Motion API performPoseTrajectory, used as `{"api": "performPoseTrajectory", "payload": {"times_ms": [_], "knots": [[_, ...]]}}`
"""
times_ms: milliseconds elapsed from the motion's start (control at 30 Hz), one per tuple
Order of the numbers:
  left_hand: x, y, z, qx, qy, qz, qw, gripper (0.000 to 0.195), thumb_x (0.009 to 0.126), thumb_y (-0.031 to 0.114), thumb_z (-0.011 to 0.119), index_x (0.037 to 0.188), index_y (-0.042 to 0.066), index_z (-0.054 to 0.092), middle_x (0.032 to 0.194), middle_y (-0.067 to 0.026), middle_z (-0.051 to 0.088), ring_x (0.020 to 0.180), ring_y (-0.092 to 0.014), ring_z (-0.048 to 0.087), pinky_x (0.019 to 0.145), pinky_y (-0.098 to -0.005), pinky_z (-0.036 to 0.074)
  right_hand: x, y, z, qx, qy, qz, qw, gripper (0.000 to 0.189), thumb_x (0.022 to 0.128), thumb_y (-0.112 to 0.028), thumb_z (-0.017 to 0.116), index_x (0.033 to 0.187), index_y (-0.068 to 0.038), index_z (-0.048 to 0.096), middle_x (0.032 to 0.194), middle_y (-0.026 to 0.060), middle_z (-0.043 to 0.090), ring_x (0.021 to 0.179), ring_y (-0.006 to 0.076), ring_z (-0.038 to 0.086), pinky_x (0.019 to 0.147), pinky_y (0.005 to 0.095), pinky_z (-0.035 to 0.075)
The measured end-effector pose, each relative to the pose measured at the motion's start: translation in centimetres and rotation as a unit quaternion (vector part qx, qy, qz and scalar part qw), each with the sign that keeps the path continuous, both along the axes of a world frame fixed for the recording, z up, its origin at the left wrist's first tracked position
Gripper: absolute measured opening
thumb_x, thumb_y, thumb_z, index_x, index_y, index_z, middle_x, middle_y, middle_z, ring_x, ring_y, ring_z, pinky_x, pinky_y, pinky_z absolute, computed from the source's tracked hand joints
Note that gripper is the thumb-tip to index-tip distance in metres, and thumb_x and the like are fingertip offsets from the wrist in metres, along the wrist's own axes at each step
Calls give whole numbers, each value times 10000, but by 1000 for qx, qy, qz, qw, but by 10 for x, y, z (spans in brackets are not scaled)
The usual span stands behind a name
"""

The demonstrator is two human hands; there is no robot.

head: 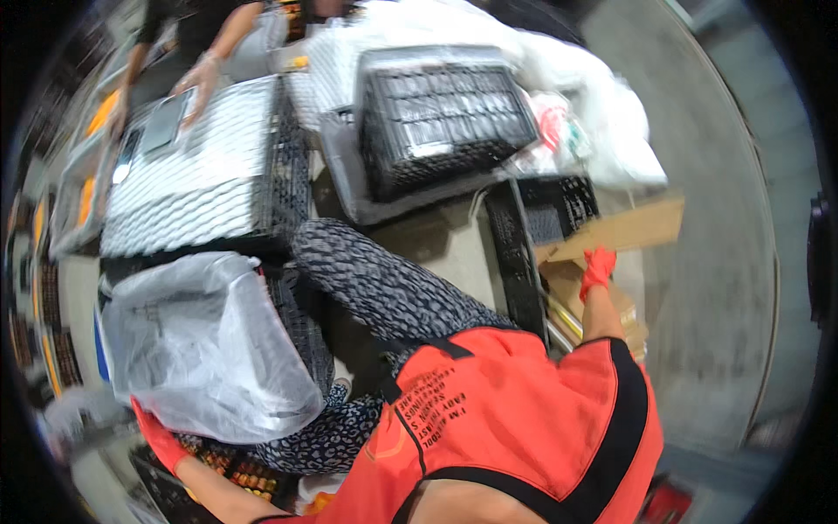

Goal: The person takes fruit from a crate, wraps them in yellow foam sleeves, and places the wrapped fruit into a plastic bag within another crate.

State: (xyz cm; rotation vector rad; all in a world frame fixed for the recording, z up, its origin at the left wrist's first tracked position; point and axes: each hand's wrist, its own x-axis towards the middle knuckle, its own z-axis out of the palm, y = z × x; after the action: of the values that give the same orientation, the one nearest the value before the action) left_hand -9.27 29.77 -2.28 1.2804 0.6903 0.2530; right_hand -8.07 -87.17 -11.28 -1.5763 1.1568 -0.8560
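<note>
My left hand (157,435), in a red glove, lies against the lower left edge of a crate lined with a clear plastic bag (209,354); whether its fingers grip the liner cannot be told. On the right, my right hand (597,272), also red-gloved, is closed on the lower edge of a flat cardboard piece (628,226). That cardboard slants over a black plastic crate (517,262), which holds more cardboard pieces (569,288). The lined crate seems to rest on black crates beside my left leg.
Beyond the lined crate, a co-worker's gloved hand (200,85) holds a phone-like device (167,123) over a white dimpled tray sheet (190,190). An upturned black crate (445,118) sits ahead, near white plastic bags (609,124). Crates with small orange-red items (255,481) stand at lower left.
</note>
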Motion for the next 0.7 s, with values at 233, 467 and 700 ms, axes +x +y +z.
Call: {"api": "performPoseTrajectory", "payload": {"times_ms": [233, 467, 700], "knots": [[-83, 14, 80, 63, -111, 139, 982, 348, 946, 210, 581, 1254, 53, 610, 1209, -52, 622, 1042, -140, 572, 893, -268, 457, 66, 98, -117, 556, 13, 86, 826, 370, 894, -270, 489, 1193, -69, 575, 1256, 185, 568, 1137, 400, 528, 910, 591, 482], [-4, -36, 58, 104, 80, 160, 978, 303, 818, 324, 746, 927, 41, 728, 772, -15, 675, 583, -118, 543, 551, -263, 410, 100, 305, 47, -286, 54, 641, 711, 180, 902, -7, 573, 1071, 10, 632, 1032, 122, 661, 871, 201, 645, 765, 308, 516], [-7, 18, 16, 271, -60, 337, 900, 264, 884, 279, 674, 846, 18, 690, 726, 11, 628, 656, -99, 523, 602, -274, 421, 155, 567, 133, 441, 210, 659, 572, 579, 911, -275, 664, 1360, -41, 383, 1209, 176, 567, 1091, 312, 587, 813, 448, 541]]}}
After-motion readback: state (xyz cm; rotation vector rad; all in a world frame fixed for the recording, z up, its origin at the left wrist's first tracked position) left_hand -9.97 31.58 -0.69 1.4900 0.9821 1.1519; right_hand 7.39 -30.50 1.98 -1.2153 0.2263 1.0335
